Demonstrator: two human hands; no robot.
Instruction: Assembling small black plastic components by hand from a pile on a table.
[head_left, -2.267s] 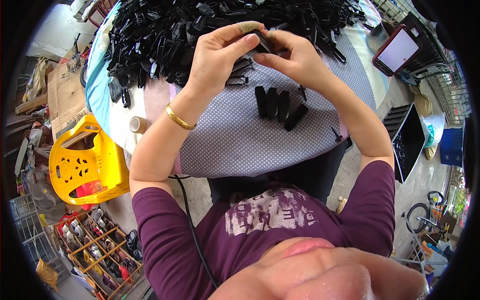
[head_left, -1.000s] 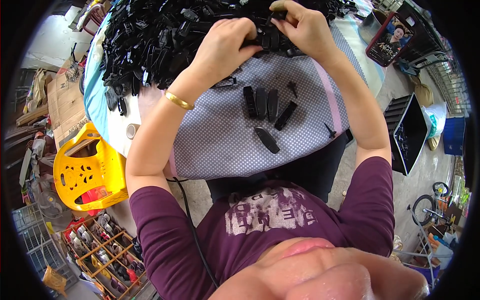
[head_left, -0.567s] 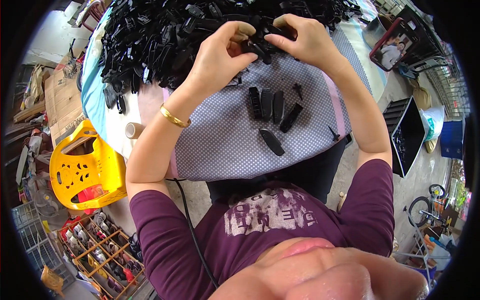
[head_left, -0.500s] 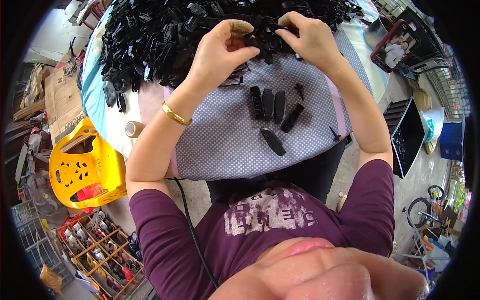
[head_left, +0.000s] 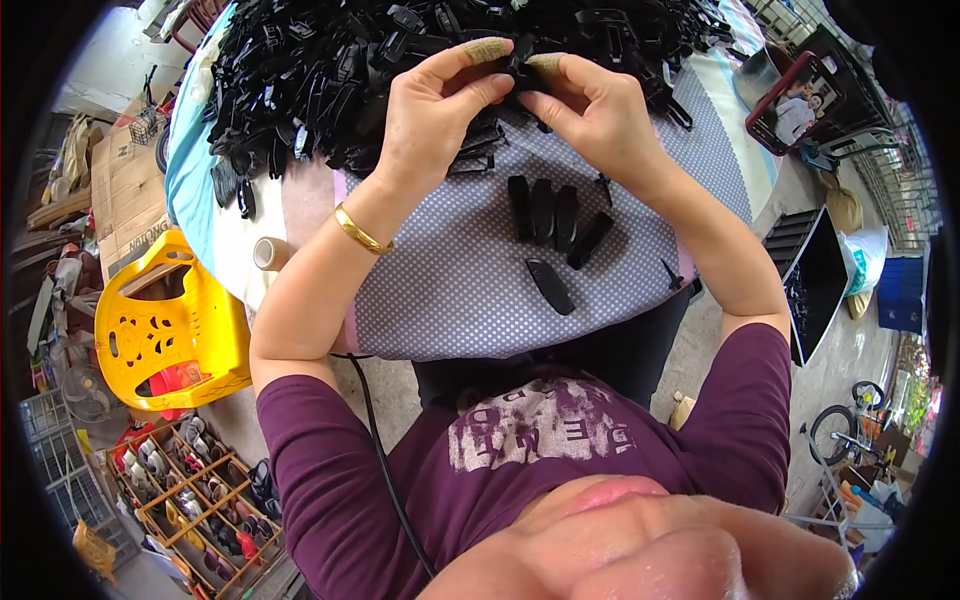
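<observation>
Over the near edge of a large heap of black plastic parts (head_left: 310, 75), my left hand (head_left: 428, 125) and my right hand (head_left: 600, 110) meet with fingertips almost together. Between them is a small black plastic part (head_left: 518, 66), pinched by the thumb and index finger of each hand; its exact shape is lost against the dark heap. Tan wraps cover both index fingertips. Nearer to me on the dotted cloth (head_left: 430, 300) lie several elongated black pieces in a loose row, among them a flat curved piece (head_left: 549, 286) set apart and a tilted piece (head_left: 590, 240).
A tape roll (head_left: 269, 253) rests by my left forearm. Left of the table stands a yellow plastic chair (head_left: 170, 330). At the far right is a propped phone (head_left: 792, 100); below it a black bin (head_left: 815, 280) stands on the floor. A black cable (head_left: 372, 420) hangs beside me.
My hands have come closer together, and the fingers have closed on a small black part between them. The loose pieces on the cloth keep their arrangement.
</observation>
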